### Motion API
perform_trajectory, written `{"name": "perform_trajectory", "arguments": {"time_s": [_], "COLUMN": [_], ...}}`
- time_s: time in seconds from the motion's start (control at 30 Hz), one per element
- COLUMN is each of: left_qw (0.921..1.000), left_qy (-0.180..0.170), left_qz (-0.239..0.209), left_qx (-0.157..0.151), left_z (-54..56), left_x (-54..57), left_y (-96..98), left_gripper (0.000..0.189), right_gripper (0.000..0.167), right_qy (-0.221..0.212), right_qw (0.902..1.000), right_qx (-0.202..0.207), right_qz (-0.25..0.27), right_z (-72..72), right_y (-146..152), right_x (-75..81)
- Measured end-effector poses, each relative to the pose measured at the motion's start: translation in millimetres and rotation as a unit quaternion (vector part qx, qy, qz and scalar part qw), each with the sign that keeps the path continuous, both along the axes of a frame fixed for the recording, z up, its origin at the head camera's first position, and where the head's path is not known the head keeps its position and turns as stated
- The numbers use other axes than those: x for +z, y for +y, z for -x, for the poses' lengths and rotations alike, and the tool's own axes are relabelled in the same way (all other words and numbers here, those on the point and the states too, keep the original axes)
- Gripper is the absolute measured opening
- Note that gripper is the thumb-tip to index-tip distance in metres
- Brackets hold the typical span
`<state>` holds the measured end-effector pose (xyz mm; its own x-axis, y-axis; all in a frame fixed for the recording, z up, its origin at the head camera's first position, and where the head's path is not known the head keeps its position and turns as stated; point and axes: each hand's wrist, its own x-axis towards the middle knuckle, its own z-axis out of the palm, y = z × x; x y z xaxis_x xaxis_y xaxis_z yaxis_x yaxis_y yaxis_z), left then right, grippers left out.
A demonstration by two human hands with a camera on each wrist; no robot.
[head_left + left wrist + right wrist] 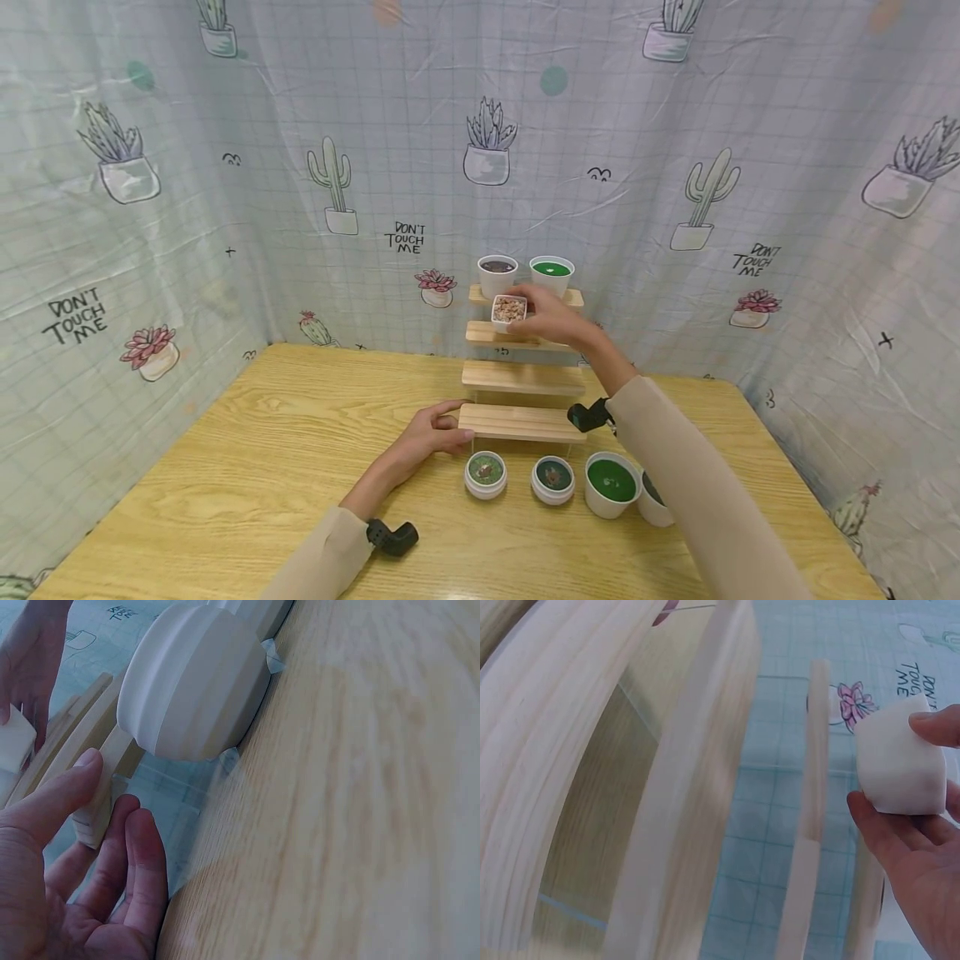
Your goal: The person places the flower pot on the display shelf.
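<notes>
A tiered wooden shelf (522,423) with clear supports stands against the curtain. My left hand (422,439) grips the left end of its lowest board; the left wrist view shows the thumb on one face of the board (94,814) and fingers around the other. High on the right, my right hand (553,317) holds a small square white pot (900,761) filled with tan, crumbly pieces (510,309). That pot is over the second board from the top (487,335). Behind it on the top board are a round pot with dark filling (498,287) and one with green filling (552,283).
In front of the shelf on the wooden table (300,467) stand two low ribbed white pots, one light green inside (485,487), one dark green (552,493). A taller green-filled pot (609,500) is to their right, and another pot (654,510) is partly behind my right sleeve.
</notes>
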<state>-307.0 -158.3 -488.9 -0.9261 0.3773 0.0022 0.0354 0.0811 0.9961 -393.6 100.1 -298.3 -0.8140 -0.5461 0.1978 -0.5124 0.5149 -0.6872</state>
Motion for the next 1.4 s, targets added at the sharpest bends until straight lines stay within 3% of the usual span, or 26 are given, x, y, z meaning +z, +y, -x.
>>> {"name": "perform_trajectory", "arguments": {"time_s": [0.53,0.93,1.4], "left_qw": [1.0,1.0,1.0], "left_qy": [0.001,-0.001,0.006], "left_qz": [-0.004,-0.004,-0.001], "left_qx": [0.001,0.005,0.0], "left_z": [-0.1,-0.8,-1.5], "left_x": [-0.2,-0.7,0.5], "left_y": [1.0,0.1,0.7], "left_gripper": [0.08,0.08,0.08], "right_gripper": [0.06,0.065,0.06], "right_qy": [0.025,-0.039,-0.009], "right_qw": [0.9995,0.9984,0.9989], "right_qx": [0.016,-0.012,-0.011], "right_qz": [-0.003,0.038,0.045], "right_z": [4.4,0.6,5.0], "right_y": [-12,-17,-14], "right_x": [-13.2,-16.9,-20.6]}}
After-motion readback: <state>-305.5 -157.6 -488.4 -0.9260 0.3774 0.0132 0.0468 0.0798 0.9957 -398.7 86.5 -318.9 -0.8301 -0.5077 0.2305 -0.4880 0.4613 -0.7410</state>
